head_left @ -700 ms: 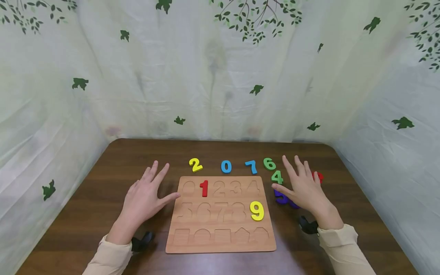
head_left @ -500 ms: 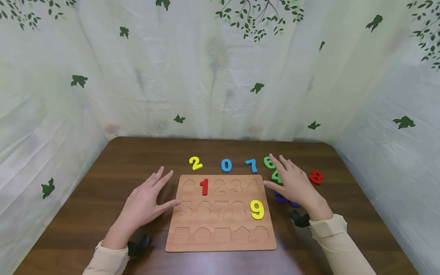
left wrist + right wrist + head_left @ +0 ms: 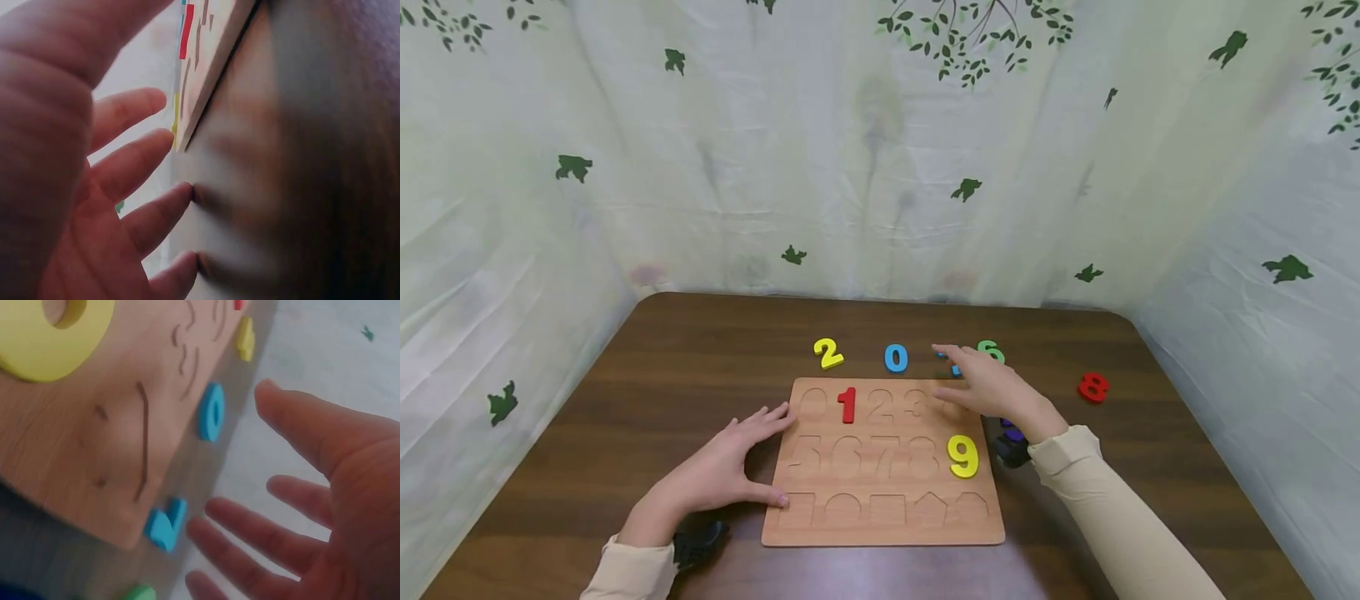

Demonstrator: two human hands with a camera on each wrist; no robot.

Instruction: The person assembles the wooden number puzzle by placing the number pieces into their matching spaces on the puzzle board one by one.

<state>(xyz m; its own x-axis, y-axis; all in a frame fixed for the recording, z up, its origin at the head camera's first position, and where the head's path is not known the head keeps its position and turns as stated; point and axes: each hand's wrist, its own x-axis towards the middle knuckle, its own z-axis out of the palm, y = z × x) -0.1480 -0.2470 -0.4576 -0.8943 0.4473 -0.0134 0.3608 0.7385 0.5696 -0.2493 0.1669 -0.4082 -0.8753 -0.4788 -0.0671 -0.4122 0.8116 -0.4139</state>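
A wooden number board (image 3: 865, 487) lies on the table, with the red 1 (image 3: 847, 406) and the yellow 9 (image 3: 962, 456) on it. My left hand (image 3: 718, 467) is at the board's left edge, thumb and fingers spread along it. My right hand (image 3: 996, 383) hovers over the board's upper right corner, fingers extended toward the blue 7 (image 3: 166, 526) and holding nothing. It partly covers that 7 and the green 6 (image 3: 991, 351) in the head view. The blue 0 (image 3: 896, 358) and the yellow 2 (image 3: 828, 353) lie behind the board.
A red 8 (image 3: 1093, 387) lies apart at the right. Purple pieces (image 3: 1012, 431) show beside the board, partly behind the right wrist. Dark camera mounts sit under both wrists. A pale leaf-printed curtain (image 3: 820, 167) hangs around the wooden table (image 3: 715, 333).
My right hand has moved left from the pieces at the right to above the board's corner, uncovering the red 8. My left hand has lowered to the board's left edge.
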